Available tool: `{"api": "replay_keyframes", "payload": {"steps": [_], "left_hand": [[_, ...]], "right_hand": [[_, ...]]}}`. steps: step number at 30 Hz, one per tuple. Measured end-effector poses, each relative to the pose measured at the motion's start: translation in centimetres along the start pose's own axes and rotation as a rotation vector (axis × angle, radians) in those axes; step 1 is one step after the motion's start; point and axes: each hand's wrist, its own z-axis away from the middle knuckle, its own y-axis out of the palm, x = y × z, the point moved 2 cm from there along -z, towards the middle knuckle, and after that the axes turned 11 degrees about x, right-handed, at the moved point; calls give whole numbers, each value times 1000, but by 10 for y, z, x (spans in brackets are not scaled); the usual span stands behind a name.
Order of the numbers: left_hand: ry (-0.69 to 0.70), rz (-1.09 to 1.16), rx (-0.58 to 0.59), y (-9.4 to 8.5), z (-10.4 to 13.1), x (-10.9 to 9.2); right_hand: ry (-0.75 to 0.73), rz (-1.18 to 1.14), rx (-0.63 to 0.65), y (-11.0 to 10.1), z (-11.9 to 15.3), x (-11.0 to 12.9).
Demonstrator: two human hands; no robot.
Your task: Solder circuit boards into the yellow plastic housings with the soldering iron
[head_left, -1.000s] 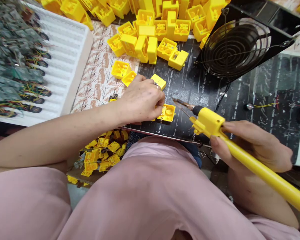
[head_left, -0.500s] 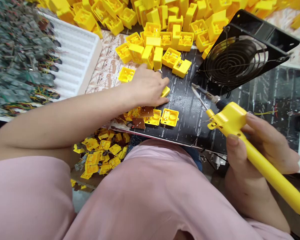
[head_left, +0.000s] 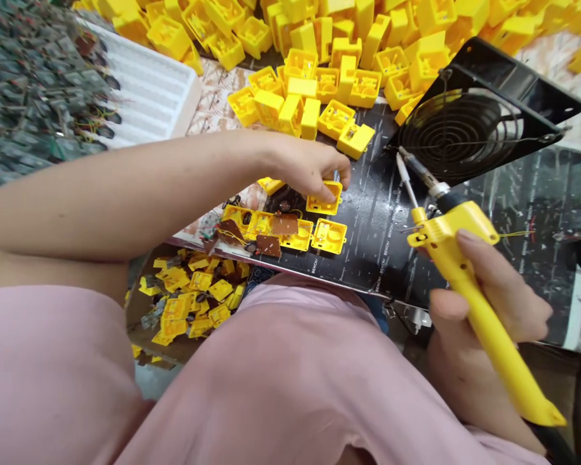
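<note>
My left hand (head_left: 312, 165) reaches across the bench with thumb and fingers closed on a small open yellow plastic case (head_left: 323, 205) at the mat. Just below it, another open yellow case (head_left: 328, 236) lies face up in a row with similar cases, some with brown circuit boards (head_left: 284, 224) and wires on them. My right hand (head_left: 506, 287) is wrapped round a yellow soldering iron (head_left: 496, 339) with a solder feed tube beside its tip. The iron's tip points up and left, over the dark mat, near the fan.
A black fan (head_left: 458, 132) with a wire guard stands tilted at the right. Many yellow cases (head_left: 300, 87) are heaped along the back. On the left, a white foam tray (head_left: 150, 90) bears wired circuit boards. A box of yellow parts (head_left: 201, 284) sits below the bench edge.
My left hand has moved right and turned, now gripping the case higher above the row. My forearm covers the case that lay behind it. The soldering iron has shifted slightly and turned steeper.
</note>
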Motion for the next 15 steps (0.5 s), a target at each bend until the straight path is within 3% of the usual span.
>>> {"api": "replay_keyframes", "payload": {"steps": [2, 4, 8, 10, 13, 15], "left_hand": [[2, -55, 4, 2, -3, -8], [4, -101, -81, -5, 8, -23], [-94, -114, -461, -26, 74, -43], [-232, -142, -612, -25, 119, -38], [-434, -166, -541, 2, 170, -12], [-508, -160, -501, 25, 185, 9]], "right_hand": [[-26, 84, -52, 4, -7, 3], [-54, 66, -39, 10, -15, 6], [-172, 26, 74, 17, -32, 4], [-202, 123, 133, 18, -39, 0], [-236, 158, 176, 17, -52, -4], [-266, 148, 203, 20, -63, -3]]}}
